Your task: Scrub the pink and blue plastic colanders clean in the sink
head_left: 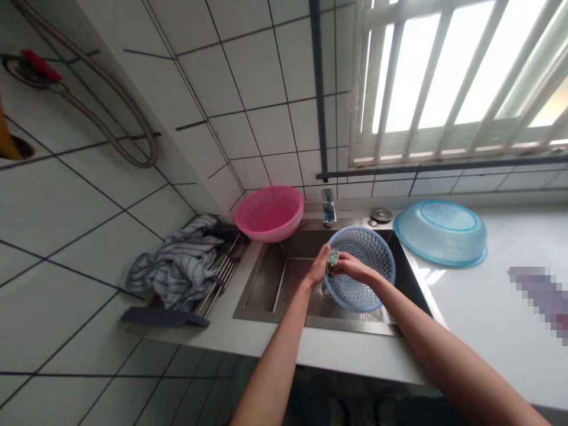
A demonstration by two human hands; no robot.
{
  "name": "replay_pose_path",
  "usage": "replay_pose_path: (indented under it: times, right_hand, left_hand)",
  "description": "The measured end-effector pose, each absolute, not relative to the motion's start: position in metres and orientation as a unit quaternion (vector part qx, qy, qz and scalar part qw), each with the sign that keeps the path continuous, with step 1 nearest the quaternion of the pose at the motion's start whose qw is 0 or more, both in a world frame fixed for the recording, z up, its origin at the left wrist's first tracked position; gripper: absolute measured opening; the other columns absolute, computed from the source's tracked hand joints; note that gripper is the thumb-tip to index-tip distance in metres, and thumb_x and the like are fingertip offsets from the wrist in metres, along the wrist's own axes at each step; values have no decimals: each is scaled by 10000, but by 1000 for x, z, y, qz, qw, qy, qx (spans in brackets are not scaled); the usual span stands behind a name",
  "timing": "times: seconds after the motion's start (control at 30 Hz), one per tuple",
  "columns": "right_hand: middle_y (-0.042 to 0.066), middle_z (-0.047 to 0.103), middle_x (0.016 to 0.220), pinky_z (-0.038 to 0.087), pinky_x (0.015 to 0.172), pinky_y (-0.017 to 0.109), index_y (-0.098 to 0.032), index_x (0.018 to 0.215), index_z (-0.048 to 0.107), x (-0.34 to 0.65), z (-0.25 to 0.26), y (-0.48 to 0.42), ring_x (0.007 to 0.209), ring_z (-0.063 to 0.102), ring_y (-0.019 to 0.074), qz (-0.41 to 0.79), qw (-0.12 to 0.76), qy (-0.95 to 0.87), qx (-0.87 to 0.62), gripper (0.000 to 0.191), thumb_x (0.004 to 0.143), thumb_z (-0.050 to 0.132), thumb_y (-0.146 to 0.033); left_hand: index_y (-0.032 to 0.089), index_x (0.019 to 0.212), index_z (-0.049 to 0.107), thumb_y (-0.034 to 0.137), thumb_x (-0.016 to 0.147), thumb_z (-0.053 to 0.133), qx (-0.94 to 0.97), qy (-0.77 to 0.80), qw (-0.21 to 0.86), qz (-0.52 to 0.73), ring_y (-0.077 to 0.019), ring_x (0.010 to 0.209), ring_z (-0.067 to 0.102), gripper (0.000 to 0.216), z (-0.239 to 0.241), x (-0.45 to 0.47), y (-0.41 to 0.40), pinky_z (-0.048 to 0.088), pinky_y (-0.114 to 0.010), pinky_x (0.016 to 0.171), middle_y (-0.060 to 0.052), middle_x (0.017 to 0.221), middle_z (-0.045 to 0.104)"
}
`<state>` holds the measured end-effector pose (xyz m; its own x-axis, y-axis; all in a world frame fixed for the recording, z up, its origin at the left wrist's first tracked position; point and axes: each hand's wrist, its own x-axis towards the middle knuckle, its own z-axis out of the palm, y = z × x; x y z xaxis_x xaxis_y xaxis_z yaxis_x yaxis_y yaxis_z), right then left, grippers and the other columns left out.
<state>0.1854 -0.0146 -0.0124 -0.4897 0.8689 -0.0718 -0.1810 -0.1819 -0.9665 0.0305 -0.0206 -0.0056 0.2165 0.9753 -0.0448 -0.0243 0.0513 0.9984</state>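
A light blue plastic colander basket [361, 296] is tilted in the stainless steel sink [275, 296], its holed inside facing me. At its left rim, my left hand [318, 271] is closed around the edge. My right hand [352, 268] reaches over the basket and pinches a small, crumpled pale green cloth [332, 258] against the same rim. The two hands almost meet there, and some fingertips are hidden by the cloth and the rim.
A pink basket [270, 216] stands at the sink's back left corner. Behind the sink are a chrome faucet [328, 207] and a metal drain strainer [380, 215]. An upturned blue basket [441, 234] lies right, a striped cloth [181, 260] on a rack left.
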Motion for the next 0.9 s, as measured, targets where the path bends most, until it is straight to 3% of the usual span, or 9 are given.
replay_pose_path:
  times: [0.27, 0.37, 0.53, 0.6, 0.8, 0.9]
  right_hand:
    - [52, 725, 912, 544, 807, 360, -228, 865, 651, 210, -17, 15, 854, 636, 237, 511, 627, -376, -452, 297, 680, 721, -449]
    - [47, 713, 875, 528, 783, 344, -212, 835, 654, 210, -13, 8, 814, 612, 219, 506, 591, -454, -435, 263, 707, 716, -433]
    - [24, 696, 822, 512, 714, 309, -193, 807, 679, 190, -7, -17, 748, 600, 188, 625, 389, -589, -333, 203, 726, 742, -369]
    - [25, 696, 825, 513, 713, 306, -196, 812, 676, 187, -7, -18, 751, 602, 188, 618, 409, -579, -341, 208, 733, 734, -379]
    - [50, 704, 871, 532, 747, 334, -205, 826, 659, 206, -14, 8, 799, 626, 216, 522, 575, -440, -450, 246, 695, 695, -410]
    - [47, 705, 876, 529, 740, 328, -204, 829, 667, 209, -17, 9, 789, 623, 209, 513, 583, -445, -447, 236, 691, 696, -394]
  left_hand:
    - [250, 1463, 597, 717, 928, 603, 529, 416, 611, 418, -321, 1537, 404, 711, -2, 37, -27, 243, -468, 1302, -87, 1603, 529]
    - [248, 1467, 588, 723, 938, 579, 531, 394, 619, 424, -315, 1504, 451, 710, -2, 38, -27, 280, -471, 1285, -97, 1564, 569]
    - [176, 1346, 673, 774, 920, 550, 535, 431, 582, 435, -328, 1448, 512, 744, -3, 30, -25, 271, -478, 1286, -145, 1482, 635]
    - [173, 1340, 678, 771, 920, 550, 533, 433, 579, 439, -327, 1450, 511, 742, -2, 28, -25, 271, -475, 1286, -145, 1488, 631]
    - [214, 1404, 648, 702, 928, 612, 534, 422, 597, 424, -322, 1527, 418, 683, 0, 37, -26, 242, -468, 1301, -104, 1580, 553]
    - [223, 1438, 622, 687, 944, 598, 533, 412, 602, 428, -316, 1523, 423, 678, 0, 39, -27, 238, -466, 1303, -101, 1579, 555]
